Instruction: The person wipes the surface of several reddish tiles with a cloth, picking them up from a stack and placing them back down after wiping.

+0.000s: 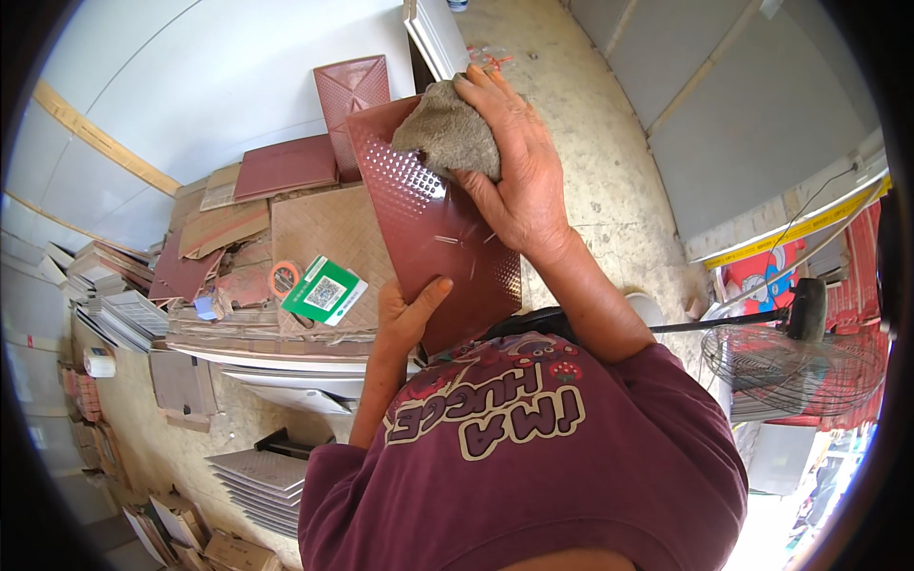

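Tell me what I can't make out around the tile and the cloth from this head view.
- Tile, head view: upper corner hidden under the grey cloth; lower edge behind the maroon shirt.
- Left hand: fingers behind the tile, only thumb visible.
- Right hand: palm side and contact with cloth hidden.
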Demonstrator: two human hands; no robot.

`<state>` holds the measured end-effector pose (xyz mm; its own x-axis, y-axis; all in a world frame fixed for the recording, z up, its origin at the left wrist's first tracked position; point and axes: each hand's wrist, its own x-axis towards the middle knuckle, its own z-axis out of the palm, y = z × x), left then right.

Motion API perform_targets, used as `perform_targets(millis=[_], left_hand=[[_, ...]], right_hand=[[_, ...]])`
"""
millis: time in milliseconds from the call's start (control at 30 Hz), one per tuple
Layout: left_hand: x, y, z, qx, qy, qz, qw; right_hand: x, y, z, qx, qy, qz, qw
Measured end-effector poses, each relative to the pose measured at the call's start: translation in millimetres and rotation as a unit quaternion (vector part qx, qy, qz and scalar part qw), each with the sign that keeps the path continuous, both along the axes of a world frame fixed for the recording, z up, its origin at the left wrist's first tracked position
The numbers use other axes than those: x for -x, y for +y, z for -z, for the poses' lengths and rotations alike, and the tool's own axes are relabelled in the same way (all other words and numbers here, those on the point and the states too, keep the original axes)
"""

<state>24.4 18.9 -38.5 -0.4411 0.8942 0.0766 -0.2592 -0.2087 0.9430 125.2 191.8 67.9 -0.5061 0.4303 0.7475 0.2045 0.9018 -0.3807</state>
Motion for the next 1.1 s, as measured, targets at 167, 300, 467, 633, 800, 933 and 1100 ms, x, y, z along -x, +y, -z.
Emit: perform_targets(millis=[167,300,467,633,800,933,1100], left_hand=[[-0.4,1.7,6.2,0.014,0.019,0.024,0.999],[-3.8,4.3,15.5,-0.018,0.059,0.004,0.998],[-0.4,4.7,22.6,-0.089,0.093,-0.030,0.991],[-0.3,1.6,17.9,-0.038,0.006,0.007,0.999],[-0.8,1.5,8.5,-0.005,-0.006,-0.004,1.000],[-0.5,1.9,7.4,-0.021,-0.043,-0.024,0.999],[4.6,3.1,15.8,-0.020,-0.079,-0.066,0.994]], right_hand=[[4.9,-23.3,-0.1,-0.011,-0.040,-0.024,0.999],[18.0,-45.5,3.0,-0.060,-0.077,-0.116,0.988],[27.3,-50.7,6.1,-0.090,-0.069,-0.182,0.977],[20.9,-38.2,1.8,-0.059,-0.094,-0.159,0.981],[13.3,-8.9,3.5,-0.021,-0.056,-0.053,0.997],[-1.1,-0.6,15.4,0.016,-0.025,-0.052,0.998],[-20.7,-22.0,36.2,0.018,-0.101,-0.090,0.991]])
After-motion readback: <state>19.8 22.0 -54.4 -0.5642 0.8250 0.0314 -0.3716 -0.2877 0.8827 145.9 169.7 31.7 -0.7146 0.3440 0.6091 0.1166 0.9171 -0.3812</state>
